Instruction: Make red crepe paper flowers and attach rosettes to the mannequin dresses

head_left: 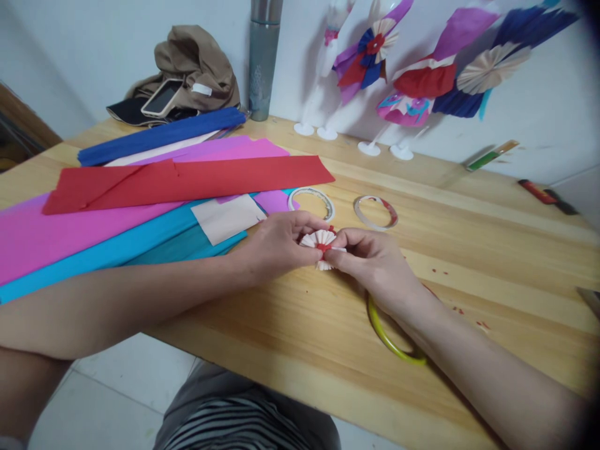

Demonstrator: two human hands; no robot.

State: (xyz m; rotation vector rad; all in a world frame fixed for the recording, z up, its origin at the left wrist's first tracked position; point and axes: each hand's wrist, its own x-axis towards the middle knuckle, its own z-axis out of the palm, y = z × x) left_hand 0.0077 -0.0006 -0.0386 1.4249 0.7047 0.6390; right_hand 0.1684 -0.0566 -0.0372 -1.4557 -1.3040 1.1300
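Observation:
Between my two hands is a small cream pleated paper rosette (319, 238) with a red centre. My left hand (279, 245) pinches its left side, thumb in front and fingers behind. From the right, my right hand (375, 256) pinches it near the red centre with thumb and forefinger. The rosette is held just above the wooden table (262, 337), and fingertips hide part of it. Beyond the hands lie a white tape roll (331, 209) and a second tape roll (392, 215) with red on it. A yellow ring (387, 340) lies partly under my right wrist.
Red (225, 178), magenta, turquoise and blue (159, 136) crepe paper lies at the left, with a cream paper piece (227, 219). A bottle (265, 69), phone (162, 98) and brown cloth stand behind. Decorated paper figures on white stands (369, 148) line the wall. A green-and-orange stick (492, 155) lies right.

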